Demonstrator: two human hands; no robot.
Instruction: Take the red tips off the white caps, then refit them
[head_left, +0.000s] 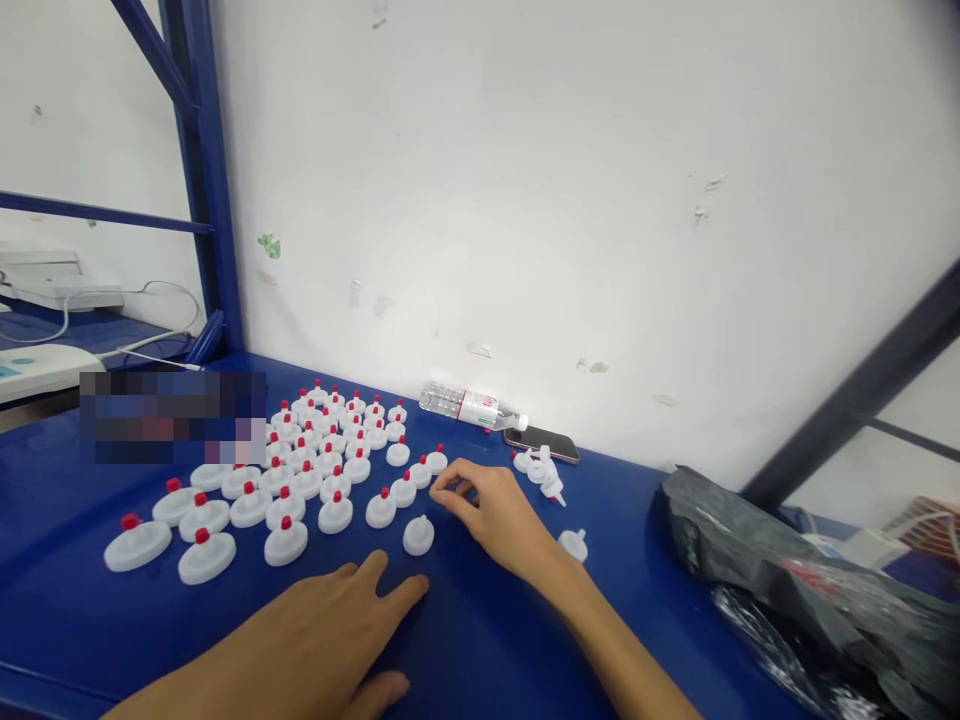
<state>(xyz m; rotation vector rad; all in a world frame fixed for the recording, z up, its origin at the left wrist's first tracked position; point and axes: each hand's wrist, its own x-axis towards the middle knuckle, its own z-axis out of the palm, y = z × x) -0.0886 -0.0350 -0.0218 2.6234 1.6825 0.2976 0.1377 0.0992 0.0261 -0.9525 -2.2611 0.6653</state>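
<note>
On the blue table stand several round white nozzle caps [282,545] with small red tips, grouped to the left and ahead of my hands. A white cap without a red tip [418,537] stands upright between my two hands. My left hand [322,630] hovers low over the table or rests on it, fingers spread, holding nothing. My right hand [484,505] is beside the row's right end, thumb and fingertips pinched together. Whatever may be between those fingertips is too small to make out. Another untipped white cap [574,545] lies tilted right of my right wrist.
A clear plastic bottle [476,408] lies by the wall, near a phone [544,442]. A small pile of white caps [538,470] sits before the phone. At right is a dark plastic bag [810,590]. A blue metal frame [214,180] rises at left.
</note>
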